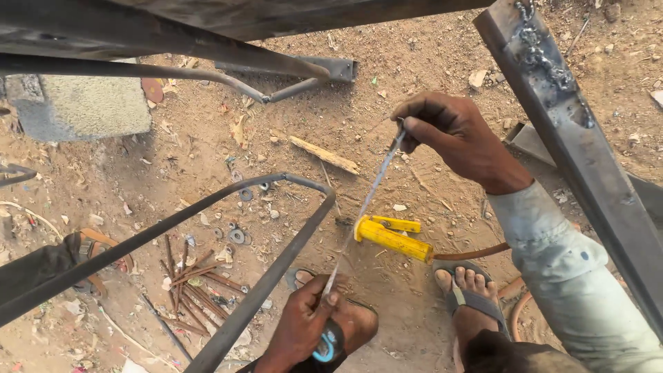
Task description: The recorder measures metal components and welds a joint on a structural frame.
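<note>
My right hand (449,135) pinches the upper end of a thin grey metal rod (366,200). The rod slants down to my left hand (304,324), which grips its lower end just above my left foot. A yellow electrode holder (390,238) lies on the dirt under the rod, with an orange cable (476,253) running off to the right. My right foot (469,293) in a grey sandal stands beside the holder.
A bent dark steel bar frame (276,266) crosses the lower left. An angle-iron post (573,131) with rough weld beads runs down the right. A concrete block (83,103) sits upper left. Rusty rods (190,283), washers and a wood scrap (324,155) litter the dirt.
</note>
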